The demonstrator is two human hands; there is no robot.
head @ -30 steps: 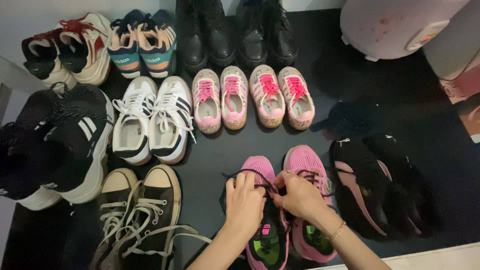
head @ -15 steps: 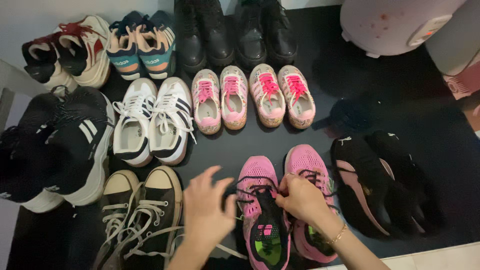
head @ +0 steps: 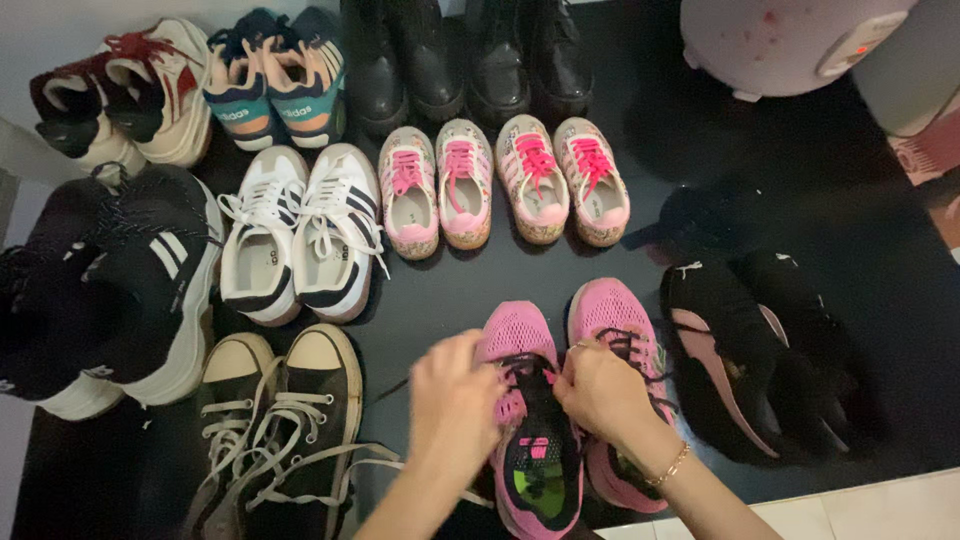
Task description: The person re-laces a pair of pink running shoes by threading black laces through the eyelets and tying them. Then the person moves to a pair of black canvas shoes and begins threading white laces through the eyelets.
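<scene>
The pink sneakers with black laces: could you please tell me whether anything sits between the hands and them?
Nothing visible does: left hand and right hand are already at the black laces of the pink sneakers.

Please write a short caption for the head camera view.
Both hands, left and right, work the black laces of pink mesh sneakers among rows of shoes.

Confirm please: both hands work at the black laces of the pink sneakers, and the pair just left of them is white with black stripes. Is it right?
Not quite. In the head view, the pair left of the pink sneakers is the black canvas sneakers with cream laces; the white striped pair stands behind. Left hand and right hand are at the black laces.
</scene>
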